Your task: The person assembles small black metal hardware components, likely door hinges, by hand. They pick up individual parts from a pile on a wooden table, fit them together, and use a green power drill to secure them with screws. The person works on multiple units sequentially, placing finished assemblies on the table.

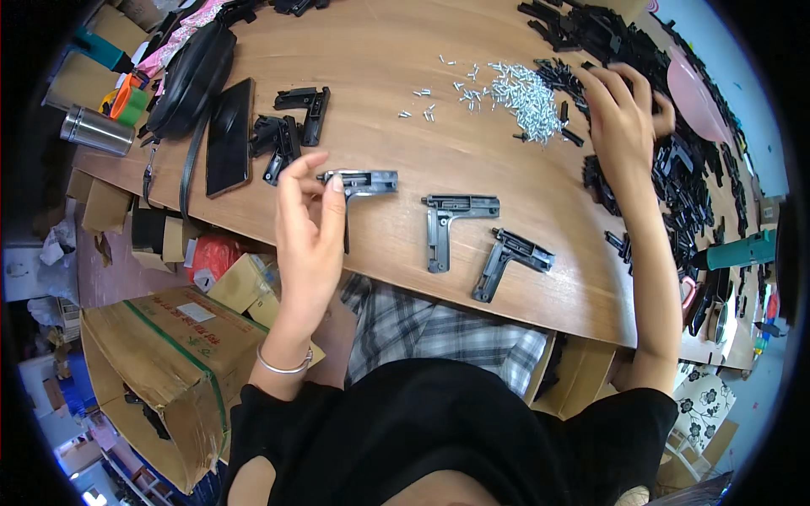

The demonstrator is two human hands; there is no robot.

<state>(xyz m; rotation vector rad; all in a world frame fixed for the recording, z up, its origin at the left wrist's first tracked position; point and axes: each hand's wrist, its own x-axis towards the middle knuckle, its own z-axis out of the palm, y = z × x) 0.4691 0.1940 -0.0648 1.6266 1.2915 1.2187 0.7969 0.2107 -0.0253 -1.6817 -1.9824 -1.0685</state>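
My left hand (309, 211) pinches the left end of a black pistol-shaped plastic shell half (375, 180) between thumb and fingers, close to the table's front edge. To its right lie two similar pieces, one squared to the edge (438, 236) and one slanted (498, 263). My right hand (623, 118) reaches over the far right, fingers bent and apart, beside small black parts (560, 76); no held piece shows, and its fingertips are partly hidden. A heap of small silvery screws or pins (521, 97) lies left of it, with several scattered further left.
Back left are more black shell pieces (315, 116), a dark phone (230, 139), a black bag (192, 80) and a steel cup (97, 131). Black parts (683, 190) crowd the right side, near a pink bowl (693, 94) and a green-handled tool (742, 250). A large carton (160, 363) stands lower left.
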